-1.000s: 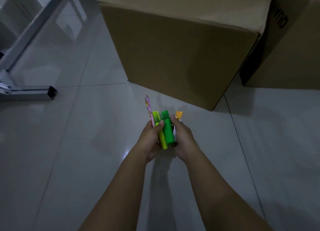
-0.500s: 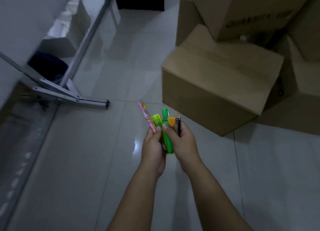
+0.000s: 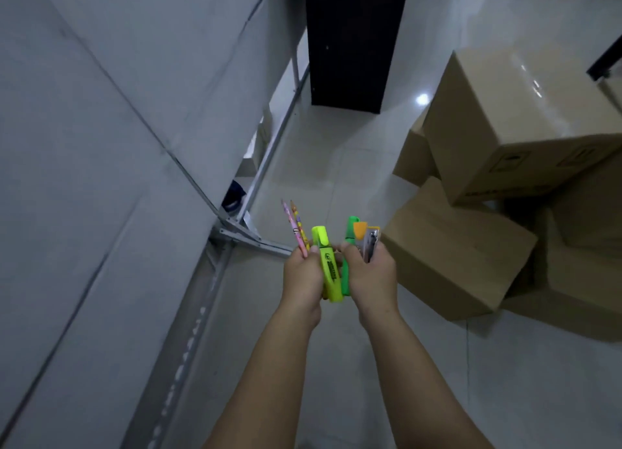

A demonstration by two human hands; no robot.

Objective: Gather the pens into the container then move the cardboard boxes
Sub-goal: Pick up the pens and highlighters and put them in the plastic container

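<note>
My left hand [image 3: 301, 280] grips a yellow highlighter [image 3: 328, 263] and two thin pencils [image 3: 296, 226] that stick up above my fingers. Close beside it, my right hand [image 3: 368, 277] holds a green highlighter [image 3: 350, 236], an orange-capped marker [image 3: 360, 229] and a pen with a metal clip [image 3: 372, 243]. Both hands hover over the tiled floor in the middle of the view. Several cardboard boxes stand at the right: a low one [image 3: 454, 260] just right of my right hand and a bigger one [image 3: 511, 122] stacked behind it. No container is in view.
A grey table top [image 3: 101, 179] fills the left side, with its metal frame and leg [image 3: 242, 233] near my left hand. A dark cabinet [image 3: 353, 38] stands at the back. A blue object [image 3: 234, 192] lies under the table. Pale floor tiles [image 3: 336, 152] run between table and boxes.
The view has risen and swung left, so the table top now fills the left and the boxes sit lower right. My hands have drawn slightly apart, splitting the pens into two bunches.
</note>
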